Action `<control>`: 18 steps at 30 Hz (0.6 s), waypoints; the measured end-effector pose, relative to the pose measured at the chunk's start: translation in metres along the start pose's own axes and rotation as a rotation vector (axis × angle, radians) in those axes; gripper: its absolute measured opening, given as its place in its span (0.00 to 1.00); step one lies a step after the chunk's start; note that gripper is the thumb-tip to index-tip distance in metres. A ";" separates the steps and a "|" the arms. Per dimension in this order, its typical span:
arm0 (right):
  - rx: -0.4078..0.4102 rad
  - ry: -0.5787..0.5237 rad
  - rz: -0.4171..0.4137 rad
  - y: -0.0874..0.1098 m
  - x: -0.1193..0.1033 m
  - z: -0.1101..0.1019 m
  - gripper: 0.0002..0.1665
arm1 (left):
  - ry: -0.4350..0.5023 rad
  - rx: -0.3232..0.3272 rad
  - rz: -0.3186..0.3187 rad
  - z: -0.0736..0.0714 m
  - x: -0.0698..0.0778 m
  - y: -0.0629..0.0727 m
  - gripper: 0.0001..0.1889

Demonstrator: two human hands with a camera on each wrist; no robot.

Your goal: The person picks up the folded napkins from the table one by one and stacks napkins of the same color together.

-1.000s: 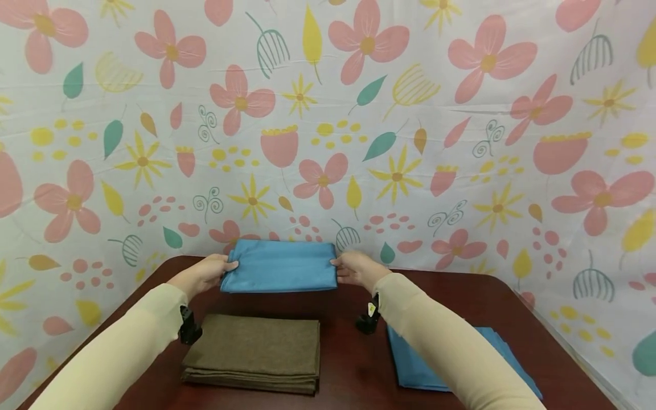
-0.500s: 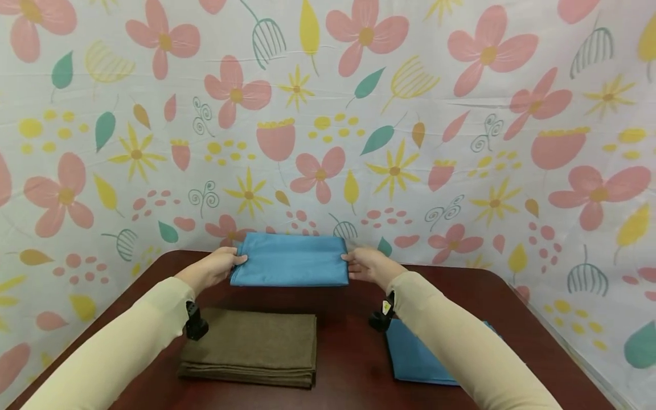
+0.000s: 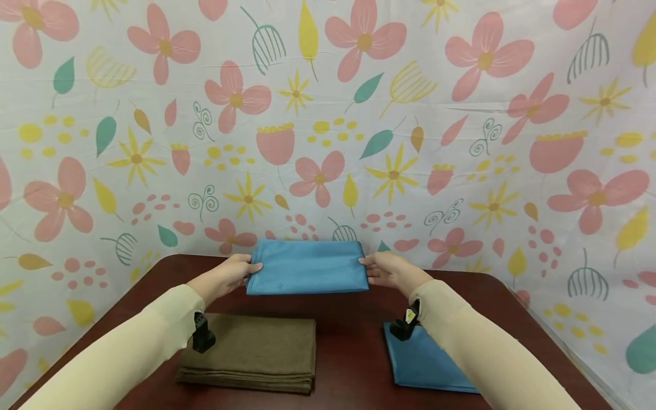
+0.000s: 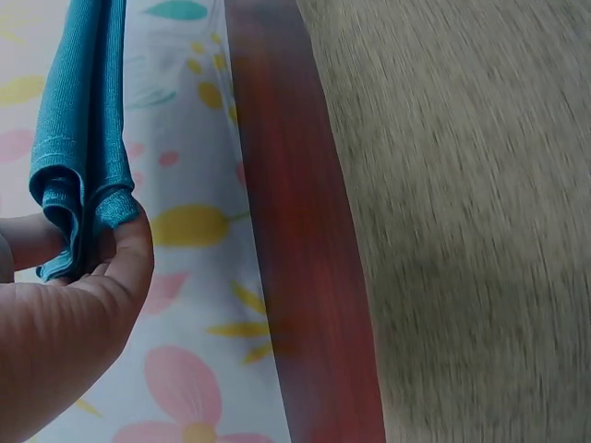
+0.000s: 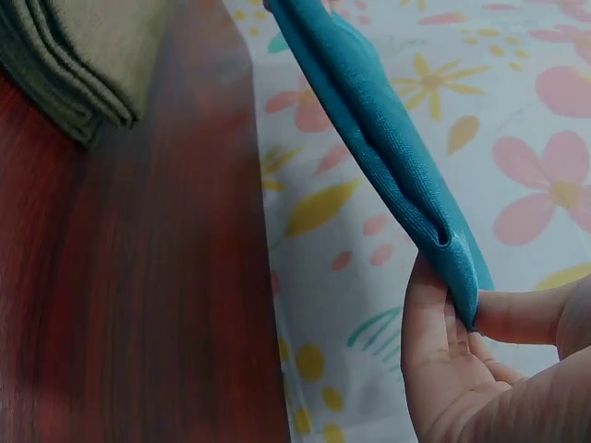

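A folded blue cloth (image 3: 307,266) is held up over the far part of the table, stretched between both hands. My left hand (image 3: 230,274) pinches its left edge, thumb on the near face. At the opposite edge, my right hand (image 3: 389,269) pinches the cloth the same way. The left wrist view shows the layered folds of the blue cloth (image 4: 83,138) between thumb and fingers. In the right wrist view the cloth (image 5: 388,148) runs slantwise from the pinching fingertips. Nearer on the table lies a folded brown cloth (image 3: 261,347), under and beside the left wrist.
Another folded blue cloth (image 3: 425,361) lies at the right, partly hidden by the right forearm. The dark red-brown table (image 3: 353,353) ends at the back against a flower-patterned curtain (image 3: 328,142). A small black camera is strapped to each wrist.
Both hands have carried the held blue cloth to the right, keeping their grip at its two edges. The brown cloth and the other blue cloth stay on the table.
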State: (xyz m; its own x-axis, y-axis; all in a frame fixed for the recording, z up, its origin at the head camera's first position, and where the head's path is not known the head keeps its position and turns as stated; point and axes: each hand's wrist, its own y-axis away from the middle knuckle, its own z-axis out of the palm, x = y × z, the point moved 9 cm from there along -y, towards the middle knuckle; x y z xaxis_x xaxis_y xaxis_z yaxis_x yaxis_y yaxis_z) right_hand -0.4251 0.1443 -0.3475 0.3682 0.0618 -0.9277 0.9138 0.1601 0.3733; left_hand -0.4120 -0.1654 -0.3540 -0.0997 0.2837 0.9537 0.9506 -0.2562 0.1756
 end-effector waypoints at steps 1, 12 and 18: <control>-0.004 -0.001 0.001 0.002 0.000 -0.002 0.42 | 0.005 0.001 0.004 0.002 0.001 -0.001 0.24; -0.039 0.068 -0.010 0.020 0.002 -0.022 0.42 | 0.036 0.055 -0.004 0.023 0.012 0.000 0.25; -0.056 0.125 -0.033 0.029 0.009 -0.033 0.43 | 0.037 0.053 -0.010 0.035 0.012 0.002 0.24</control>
State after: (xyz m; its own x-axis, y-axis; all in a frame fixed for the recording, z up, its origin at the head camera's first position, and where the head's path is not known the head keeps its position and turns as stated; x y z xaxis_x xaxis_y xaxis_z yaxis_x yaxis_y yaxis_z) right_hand -0.4008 0.1825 -0.3450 0.3104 0.1772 -0.9339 0.9127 0.2189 0.3449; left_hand -0.4015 -0.1304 -0.3509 -0.1195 0.2519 0.9604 0.9635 -0.2042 0.1734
